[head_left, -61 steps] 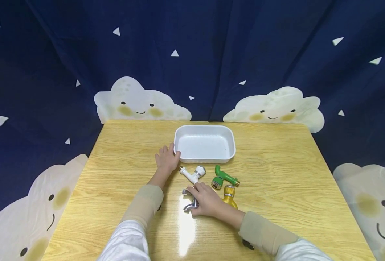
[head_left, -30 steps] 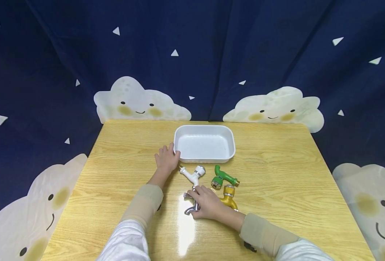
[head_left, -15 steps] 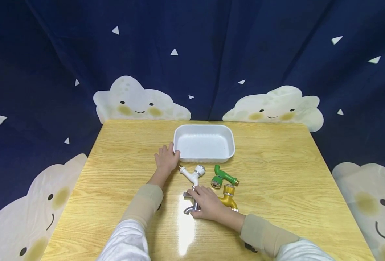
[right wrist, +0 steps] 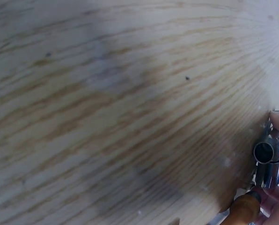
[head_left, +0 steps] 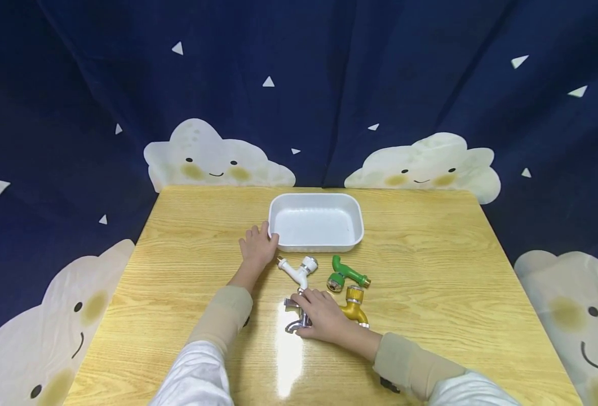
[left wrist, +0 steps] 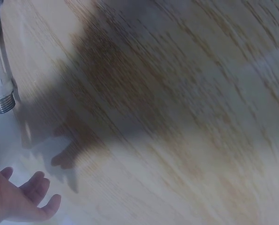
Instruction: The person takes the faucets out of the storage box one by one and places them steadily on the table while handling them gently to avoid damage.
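In the head view my left hand (head_left: 258, 246) rests at the near left corner of a white plastic tray (head_left: 316, 248), fingers and thumb spread against its outside. The left wrist view shows these fingers (left wrist: 34, 187) slightly bent, with a faucet's threaded end nearby. My right hand (head_left: 324, 317) grips a chrome faucet (head_left: 296, 326) lying on the table, partly hidden by the palm. Just beyond lies a white faucet (head_left: 296, 274). A green faucet (head_left: 348, 273) is farther right, and a yellow faucet (head_left: 354, 309) sits beside the right hand. The chrome spout (right wrist: 264, 153) shows in the right wrist view.
The light wooden table (head_left: 430, 270) spreads out on both sides of the faucets. Behind it hangs a dark blue curtain (head_left: 319, 84) with smiling clouds and white triangles. The tray's inside is bare.
Over the first second my right hand and the chrome faucet shift slightly toward me, and more of the yellow faucet shows. Since then both hands hold nearly still; the view shifts a little.
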`<action>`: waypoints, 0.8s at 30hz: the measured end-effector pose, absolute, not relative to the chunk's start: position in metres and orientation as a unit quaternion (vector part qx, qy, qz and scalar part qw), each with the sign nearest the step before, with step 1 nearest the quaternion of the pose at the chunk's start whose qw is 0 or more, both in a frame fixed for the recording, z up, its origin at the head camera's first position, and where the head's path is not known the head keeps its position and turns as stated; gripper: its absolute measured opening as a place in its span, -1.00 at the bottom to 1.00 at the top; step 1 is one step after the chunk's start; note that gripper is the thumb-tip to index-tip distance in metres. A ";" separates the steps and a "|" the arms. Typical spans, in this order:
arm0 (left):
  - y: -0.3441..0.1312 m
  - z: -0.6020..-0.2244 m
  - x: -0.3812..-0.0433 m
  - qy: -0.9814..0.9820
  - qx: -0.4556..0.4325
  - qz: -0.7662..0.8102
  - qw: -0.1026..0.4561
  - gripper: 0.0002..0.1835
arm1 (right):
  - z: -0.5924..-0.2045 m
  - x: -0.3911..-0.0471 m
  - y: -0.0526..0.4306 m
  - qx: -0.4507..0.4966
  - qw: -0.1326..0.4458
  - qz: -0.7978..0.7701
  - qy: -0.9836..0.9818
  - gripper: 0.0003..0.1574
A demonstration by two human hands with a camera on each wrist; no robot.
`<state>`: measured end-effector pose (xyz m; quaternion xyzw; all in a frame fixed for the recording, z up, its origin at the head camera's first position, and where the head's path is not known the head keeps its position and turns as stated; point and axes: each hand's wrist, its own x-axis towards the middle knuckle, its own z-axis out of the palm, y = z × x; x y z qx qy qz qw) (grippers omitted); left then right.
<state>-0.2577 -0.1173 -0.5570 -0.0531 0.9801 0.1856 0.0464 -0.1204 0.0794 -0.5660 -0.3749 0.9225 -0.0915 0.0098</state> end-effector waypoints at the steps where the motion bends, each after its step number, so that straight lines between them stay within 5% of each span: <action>1: -0.118 -0.558 -0.258 0.980 -0.054 0.184 0.048 -0.38 | -0.566 -0.120 0.079 -0.375 0.010 -0.091 0.923 -0.05; 24: -0.121 -0.555 -0.256 0.970 -0.060 0.227 0.063 -0.39 | -0.564 -0.118 0.085 -0.348 0.036 -0.142 0.926 0.05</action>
